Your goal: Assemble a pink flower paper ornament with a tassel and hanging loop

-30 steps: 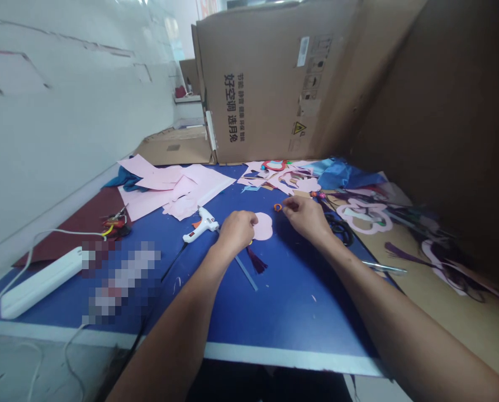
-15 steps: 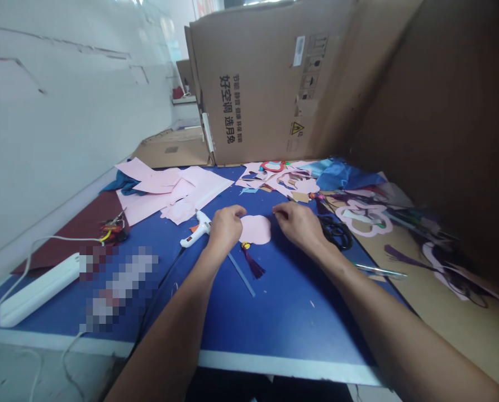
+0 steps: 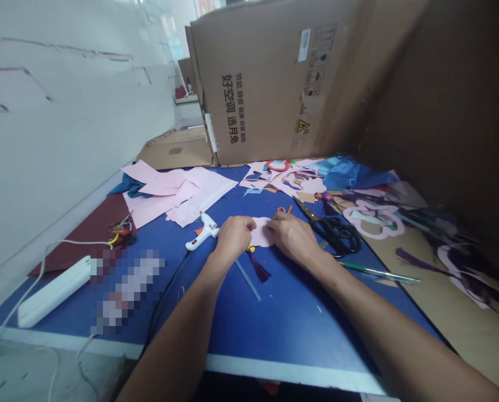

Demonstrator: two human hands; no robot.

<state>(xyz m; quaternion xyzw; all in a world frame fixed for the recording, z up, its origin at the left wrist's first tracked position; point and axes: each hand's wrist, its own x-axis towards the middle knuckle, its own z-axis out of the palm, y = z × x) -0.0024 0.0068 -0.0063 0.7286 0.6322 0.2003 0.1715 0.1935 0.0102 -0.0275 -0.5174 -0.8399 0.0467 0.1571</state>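
Observation:
A pink scalloped paper cutout (image 3: 262, 230) lies between my two hands on the blue tabletop. My left hand (image 3: 234, 237) has its fingers closed at the cutout's left edge, thumb and index pinched there. From the other side, the bent fingers of my right hand (image 3: 293, 235) grip the right edge. A dark purple tassel (image 3: 260, 269) with a yellow bead (image 3: 251, 249) hangs out below the cutout. Beside my left hand rests a white glue gun (image 3: 203, 230). Black-handled scissors (image 3: 337, 234) lie to the right of my right hand.
Pink paper sheets (image 3: 201, 190) and paper scraps (image 3: 299, 180) lie at the back before a large cardboard box (image 3: 270, 84). A white power strip (image 3: 54, 290) with cords is at left. A green pencil (image 3: 375, 272) and a flower-shaped paper frame (image 3: 394, 230) lie at right.
My hands have come closer together, and my right hand has come down onto the cutout's right edge. The scissors and a small orange piece now show more. The whole view has shifted slightly.

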